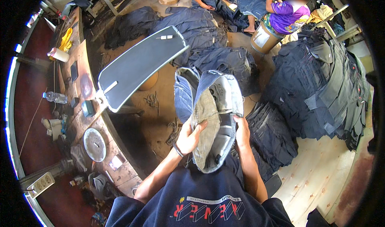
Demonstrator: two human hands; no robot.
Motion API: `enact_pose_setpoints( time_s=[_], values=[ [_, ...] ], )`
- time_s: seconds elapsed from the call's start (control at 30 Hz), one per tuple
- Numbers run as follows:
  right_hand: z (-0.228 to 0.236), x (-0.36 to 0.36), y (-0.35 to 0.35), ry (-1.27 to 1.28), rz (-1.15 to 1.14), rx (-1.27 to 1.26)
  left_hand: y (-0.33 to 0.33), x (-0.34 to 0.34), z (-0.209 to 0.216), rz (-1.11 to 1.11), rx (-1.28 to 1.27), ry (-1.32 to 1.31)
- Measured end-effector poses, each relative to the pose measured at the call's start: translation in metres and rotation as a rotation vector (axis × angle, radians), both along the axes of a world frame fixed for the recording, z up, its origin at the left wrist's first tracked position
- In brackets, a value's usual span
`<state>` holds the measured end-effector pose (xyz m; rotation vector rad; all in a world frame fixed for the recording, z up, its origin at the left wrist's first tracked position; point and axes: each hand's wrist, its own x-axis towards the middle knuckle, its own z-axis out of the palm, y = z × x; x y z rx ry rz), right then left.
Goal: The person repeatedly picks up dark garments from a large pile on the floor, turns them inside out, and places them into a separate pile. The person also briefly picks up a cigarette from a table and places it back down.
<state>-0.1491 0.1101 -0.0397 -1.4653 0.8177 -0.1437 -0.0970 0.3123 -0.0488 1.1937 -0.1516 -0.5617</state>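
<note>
Pile (321, 90): dark cloth, stacked at right | Board (140, 62): I see it ahead-left | Denim (208, 106): centre view, raised, opening toward me | Left hand (187, 138): fingers gripping left side, thumb inside | Right hand (242, 134): fingers clamping right edge; I judge the opposed grips hold the opening spread, exposing the lining (207, 142).

A bottle (56, 98) is sitting at nine o'clock, a yellow cloth (65, 41) at ten; dark cloth (294, 92) is lying heaped at three.
</note>
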Motion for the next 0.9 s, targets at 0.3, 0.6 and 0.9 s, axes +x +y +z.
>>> enact_pose_setpoints(
  time_s=[0.3,0.6,0.9],
  values=[
    [0.002,0.012,0.014,-0.214,0.167,-0.087,0.002,0.002,-0.016,0.164,0.093,0.149],
    [-0.012,0.015,-0.017,-0.374,0.201,-0.085,-0.036,0.019,-0.029,0.049,-0.138,0.099],
    [0.043,-0.106,-0.235,-0.256,-0.26,-0.125,-0.052,0.034,0.001,0.163,0.374,0.085]
  ],
)
